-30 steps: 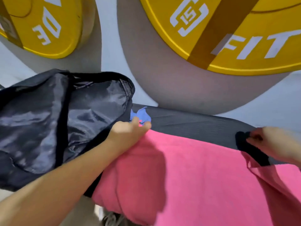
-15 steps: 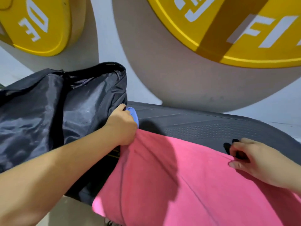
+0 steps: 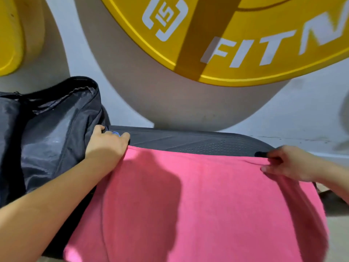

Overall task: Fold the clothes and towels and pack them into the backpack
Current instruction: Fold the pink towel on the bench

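A pink cloth (image 3: pixel 198 205) lies spread over a dark grey platform (image 3: pixel 198 143), its far edge pulled straight between my hands. My left hand (image 3: pixel 106 146) grips the far left corner, right beside the black backpack (image 3: pixel 47 133); a bit of blue shows between its fingers. My right hand (image 3: pixel 289 163) pinches the far right corner, where a small black piece pokes out by the fingertips. The backpack stands at the left with its top open and its grey lining showing.
A grey wall with large yellow round panels (image 3: pixel 255 38) lettered in white rises just behind the platform. The cloth hangs over the platform's near edge. A strip of pale floor (image 3: pixel 338 233) shows at the lower right.
Both hands have drawn the cloth's far edge up and outward, so it now lies flat and taut. My right hand moved further right to the corner. The folded-over flap at right is gone.
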